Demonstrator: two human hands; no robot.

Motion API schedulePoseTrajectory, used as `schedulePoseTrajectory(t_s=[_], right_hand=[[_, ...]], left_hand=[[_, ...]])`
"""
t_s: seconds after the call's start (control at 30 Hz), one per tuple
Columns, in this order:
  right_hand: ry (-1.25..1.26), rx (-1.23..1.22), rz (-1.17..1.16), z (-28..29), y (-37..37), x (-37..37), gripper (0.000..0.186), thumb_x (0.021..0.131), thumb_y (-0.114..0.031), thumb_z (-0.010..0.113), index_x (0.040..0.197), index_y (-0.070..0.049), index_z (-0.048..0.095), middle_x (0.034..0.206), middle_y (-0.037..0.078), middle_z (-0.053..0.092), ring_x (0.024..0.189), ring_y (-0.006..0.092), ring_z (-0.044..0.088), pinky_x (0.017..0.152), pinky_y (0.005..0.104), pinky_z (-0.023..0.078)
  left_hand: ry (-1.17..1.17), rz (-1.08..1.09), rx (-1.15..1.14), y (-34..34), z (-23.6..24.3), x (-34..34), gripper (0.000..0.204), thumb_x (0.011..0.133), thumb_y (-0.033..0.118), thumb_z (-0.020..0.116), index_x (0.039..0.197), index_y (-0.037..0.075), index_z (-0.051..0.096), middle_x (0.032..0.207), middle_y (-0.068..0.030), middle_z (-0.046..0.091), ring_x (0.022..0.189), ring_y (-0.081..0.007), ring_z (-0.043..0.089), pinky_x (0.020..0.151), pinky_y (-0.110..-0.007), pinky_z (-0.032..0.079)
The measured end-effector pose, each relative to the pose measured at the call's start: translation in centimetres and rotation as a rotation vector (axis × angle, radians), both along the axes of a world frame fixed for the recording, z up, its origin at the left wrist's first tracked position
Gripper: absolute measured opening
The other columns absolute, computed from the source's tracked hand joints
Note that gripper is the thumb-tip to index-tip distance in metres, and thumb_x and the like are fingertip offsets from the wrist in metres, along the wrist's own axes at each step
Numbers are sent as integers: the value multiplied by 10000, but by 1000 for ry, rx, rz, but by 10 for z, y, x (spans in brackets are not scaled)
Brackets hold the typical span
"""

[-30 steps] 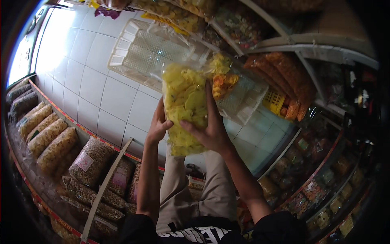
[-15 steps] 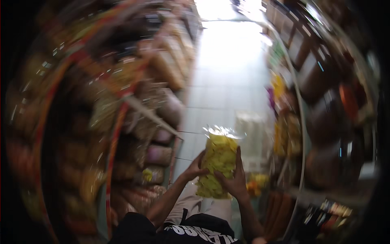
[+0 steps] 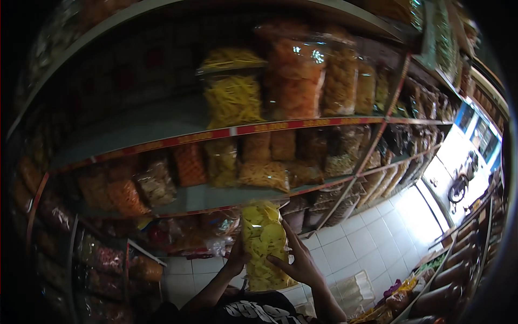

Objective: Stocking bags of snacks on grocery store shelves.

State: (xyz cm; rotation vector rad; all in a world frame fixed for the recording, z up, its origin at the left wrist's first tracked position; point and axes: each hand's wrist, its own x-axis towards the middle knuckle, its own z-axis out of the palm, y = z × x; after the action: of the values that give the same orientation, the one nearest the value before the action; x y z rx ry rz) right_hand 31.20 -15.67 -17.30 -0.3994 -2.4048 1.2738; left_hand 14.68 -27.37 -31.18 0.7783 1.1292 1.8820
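Between my two hands I hold a clear plastic bag of yellow chips (image 3: 264, 243), upright in front of my body. My left hand (image 3: 237, 256) presses on its left side. On the right side my right hand (image 3: 299, 262) grips it, with the thumb across the front and the fingers along the edge. Just beyond the bag's top runs the edge of a lower shelf (image 3: 189, 200) stocked with bagged snacks. A bag of yellow sticks (image 3: 234, 97) stands on the shelf above, beside a large bag of orange crackers (image 3: 297, 78).
Red-edged racks (image 3: 259, 127) span the far side, packed with clear snack bags. To the right a white tiled floor (image 3: 361, 243) leads to a bright doorway with a motorbike (image 3: 461, 183) outside. Brown containers (image 3: 448, 278) line the right side; a pale crate (image 3: 353, 291) is on the floor.
My view has turned left, from along the aisle to facing the shelves. The chip bag stays between both hands throughout.
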Motion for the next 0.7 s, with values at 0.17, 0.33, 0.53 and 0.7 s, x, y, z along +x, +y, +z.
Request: schedulePoseTrajectory(t_s=[0.17, 0.33, 0.53, 0.7], right_hand=[[87, 229, 73, 41, -64, -50, 737, 771, -339, 728, 1400, -200, 370, 1352, 261, 292, 1207, 419, 443, 888, 444, 483], [109, 524, 106, 94, -130, -100, 831, 730, -361, 753, 1422, -228, 314, 1344, 268, 311, 1154, 458, 465, 854, 474, 492], [39, 545, 16, 144, -183, -143, 1030, 661, -380, 795, 1448, -77, 204, 1305, 231, 417, 1069, 391, 560, 797, 452, 512], [204, 565, -12, 179, -215, -169, 1143, 625, -368, 817, 1465, -75, 101, 1349, 247, 401, 1141, 416, 517, 874, 477, 500]], left_hand=[[130, 250, 155, -65, 62, -26, 1110, 623, 487, 814, 1429, 45, 192, 1348, -119, 381, 1254, -227, 401, 1014, -375, 397], [276, 514, 185, -127, 119, -66, 1116, 588, 410, 857, 1413, 25, 211, 1331, -128, 381, 1226, -239, 431, 1001, -369, 413], [537, 504, 208, -179, 165, -134, 1096, 563, 395, 873, 1395, 24, 263, 1308, -142, 372, 1221, -254, 424, 999, -377, 402], [628, 489, 321, -214, 237, -161, 887, 688, 366, 789, 1373, 32, 334, 1267, -141, 394, 1218, -269, 426, 1009, -384, 385]])
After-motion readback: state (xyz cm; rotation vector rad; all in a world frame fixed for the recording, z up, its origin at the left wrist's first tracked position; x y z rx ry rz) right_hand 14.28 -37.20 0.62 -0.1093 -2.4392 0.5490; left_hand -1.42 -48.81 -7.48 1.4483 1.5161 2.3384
